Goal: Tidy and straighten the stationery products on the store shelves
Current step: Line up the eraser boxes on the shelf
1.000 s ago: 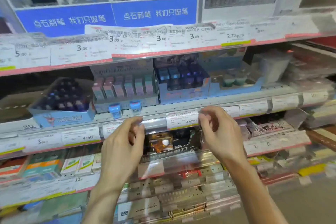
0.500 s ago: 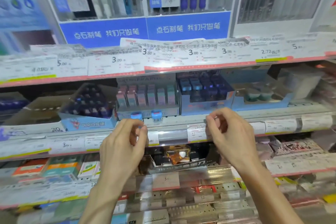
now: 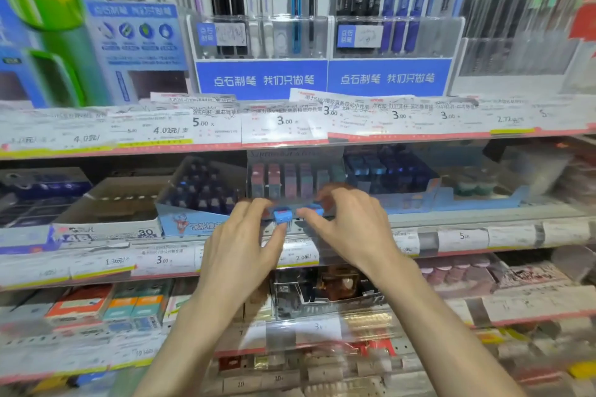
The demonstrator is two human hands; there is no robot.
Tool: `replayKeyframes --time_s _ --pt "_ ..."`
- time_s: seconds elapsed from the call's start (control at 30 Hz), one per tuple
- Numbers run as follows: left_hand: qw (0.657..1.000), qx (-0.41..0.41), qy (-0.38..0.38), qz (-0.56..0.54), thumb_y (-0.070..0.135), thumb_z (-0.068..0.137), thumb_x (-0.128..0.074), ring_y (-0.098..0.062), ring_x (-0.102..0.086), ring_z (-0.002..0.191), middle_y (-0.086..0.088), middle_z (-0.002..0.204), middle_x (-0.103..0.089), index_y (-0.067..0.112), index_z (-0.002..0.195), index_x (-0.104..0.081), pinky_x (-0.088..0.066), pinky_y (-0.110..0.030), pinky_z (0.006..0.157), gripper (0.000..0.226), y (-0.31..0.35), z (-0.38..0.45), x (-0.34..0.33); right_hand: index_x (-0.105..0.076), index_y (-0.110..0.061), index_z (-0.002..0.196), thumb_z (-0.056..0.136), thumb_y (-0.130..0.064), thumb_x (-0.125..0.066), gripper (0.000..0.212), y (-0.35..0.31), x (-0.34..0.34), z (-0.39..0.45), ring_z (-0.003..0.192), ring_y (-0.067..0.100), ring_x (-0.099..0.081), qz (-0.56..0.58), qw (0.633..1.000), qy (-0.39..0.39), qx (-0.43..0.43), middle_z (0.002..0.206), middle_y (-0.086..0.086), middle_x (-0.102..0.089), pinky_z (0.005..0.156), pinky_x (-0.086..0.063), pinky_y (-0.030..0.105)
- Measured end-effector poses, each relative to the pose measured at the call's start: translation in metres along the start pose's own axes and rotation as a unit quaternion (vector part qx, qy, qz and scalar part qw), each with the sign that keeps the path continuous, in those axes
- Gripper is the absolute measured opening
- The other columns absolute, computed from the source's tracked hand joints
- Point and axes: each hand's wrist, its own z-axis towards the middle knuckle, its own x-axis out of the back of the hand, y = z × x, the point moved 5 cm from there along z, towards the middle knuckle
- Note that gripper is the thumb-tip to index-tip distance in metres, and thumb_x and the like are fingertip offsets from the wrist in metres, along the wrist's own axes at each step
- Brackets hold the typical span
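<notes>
Both hands up off the price-label strip since a second ago. Left hand (image 3: 240, 243) pinching small blue plastic item (image 3: 282, 215) at shelf lip (image 3: 451, 219); right hand (image 3: 350, 226) fingering its neighbour (image 3: 314, 210), grip unclear. Loose stock now being straightened.

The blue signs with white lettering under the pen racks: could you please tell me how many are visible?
2, side by side on the top shelf: the left blue sign and the right blue sign, each below a clear pen rack. None appear hidden.
</notes>
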Motion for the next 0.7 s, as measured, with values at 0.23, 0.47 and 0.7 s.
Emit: replayKeyframes --time_s 0.23,0.47,0.7 --pt "1.0 0.005 0.001 -0.024 0.048 0.089 -0.062 -0.015 -0.062 0.084 0.013 0.099 -0.057 0.033 0.113 -0.055 -0.041 -0.03 0.06 0.029 -0.006 0.001 -0.001 -0.068 -0.03 0.096 0.083 -0.05 -0.068 0.024 0.003 0.001 0.002 0.082 0.01 -0.064 0.056 0.997 -0.028 -0.045 0.089 -0.012 -0.069 0.066 -0.045 0.027" --pt "0.998 0.032 -0.015 -0.047 0.046 0.087 -0.064 -0.01 -0.05 0.071 0.014 0.098 -0.054 0.034 0.118 -0.056 -0.037 -0.03 0.062 0.035 -0.005 0.004 0.0 -0.072 -0.027 0.103 0.087 -0.038 -0.071 0.02 0.021 0.02 0.002 0.085 0.002 -0.065 0.229 0.967 -0.075 -0.084 0.094 -0.013 -0.071 0.077 -0.053 0.023" --pt "1.0 0.012 -0.021 -0.015 0.043 0.089 -0.062 -0.024 -0.06 0.08 0.007 0.089 -0.047 0.028 0.124 -0.057 -0.038 -0.032 0.063 0.039 0.019 0.013 -0.002 -0.068 -0.031 0.12 0.091 -0.028 -0.066 0.029 0.043 0.056 0.001 0.099 -0.006 -0.064 0.254 0.961 -0.1 -0.051 0.112 -0.019 -0.069 0.088 -0.05 0.015"
